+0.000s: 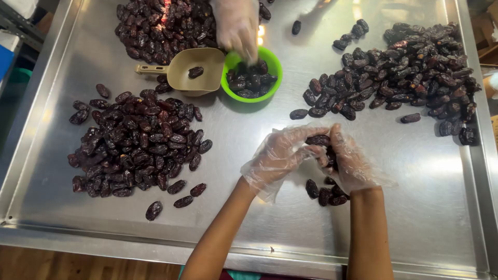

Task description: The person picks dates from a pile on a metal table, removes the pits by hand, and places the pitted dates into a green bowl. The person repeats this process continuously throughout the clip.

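Gloved left hand (277, 155) and right hand (347, 161) meet over the steel worktop (249, 218), fingers pinching one date (317, 140) above a small heap (327, 193); a light grip, judged best, spares its soft skin.

A food-sorting or packing workroom: a rimmed stainless-steel bench (456, 228) carries heaps of dark dates (135, 145), a beige scoop (194, 72) and a green bowl (274, 65) toward its far edge, and the hands (311, 155) wear thin clear disposable gloves.
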